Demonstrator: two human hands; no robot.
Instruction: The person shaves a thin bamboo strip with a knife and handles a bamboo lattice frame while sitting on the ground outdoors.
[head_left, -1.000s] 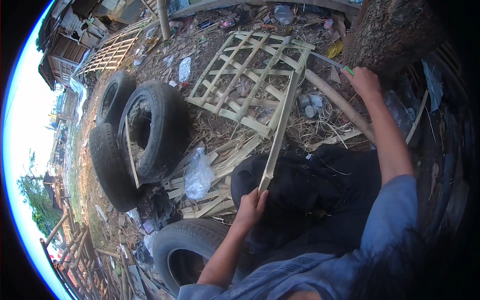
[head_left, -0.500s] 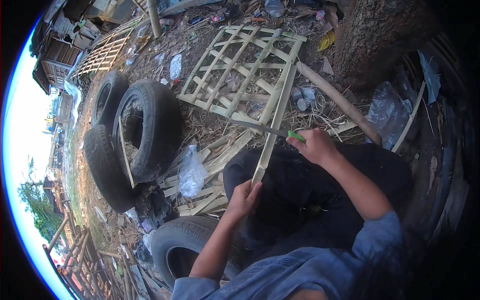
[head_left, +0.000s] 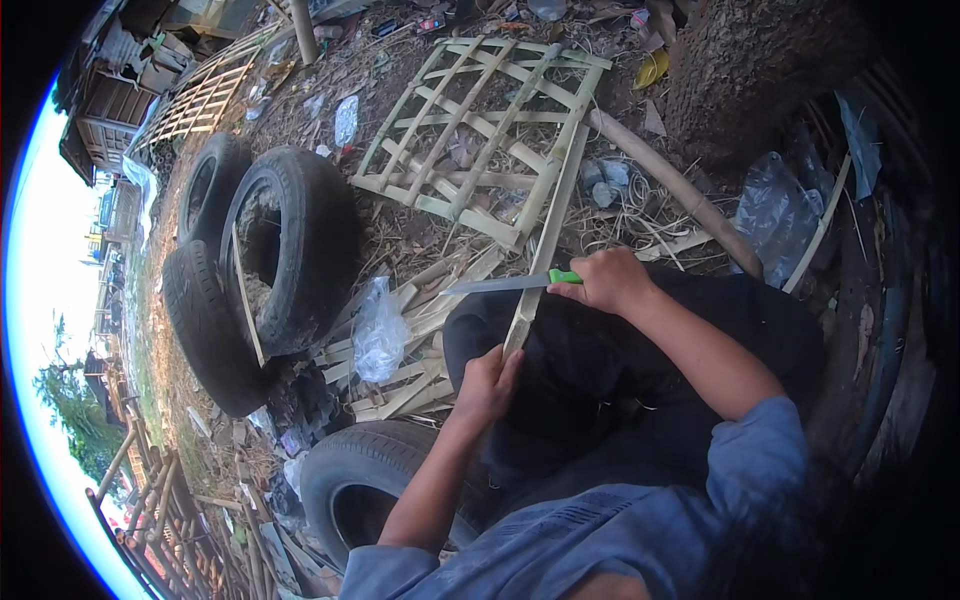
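My left hand (head_left: 487, 384) is closed round the near end of a long split bamboo strip (head_left: 524, 316). The strip slants away over my knee, and its far part runs along the right edge of a woven bamboo lattice panel (head_left: 468, 120) on the ground. In my right hand (head_left: 612, 283) is a knife (head_left: 497, 285) with a green handle. Its long blade lies across the strip and points left, a short way beyond my left hand. How deep the edge sits in the bamboo cannot be seen.
Old tyres (head_left: 300, 255) stand at the left, and another tyre (head_left: 330, 470) lies by my left forearm. Loose bamboo slats (head_left: 430, 325) and a clear plastic bag (head_left: 379, 335) lie left of my knee. A pole (head_left: 680, 195) and a tree trunk (head_left: 745, 75) are at the right.
The knife has come along the strip toward me, nearer my left hand. My left hand keeps its hold on the strip and has shifted only slightly.
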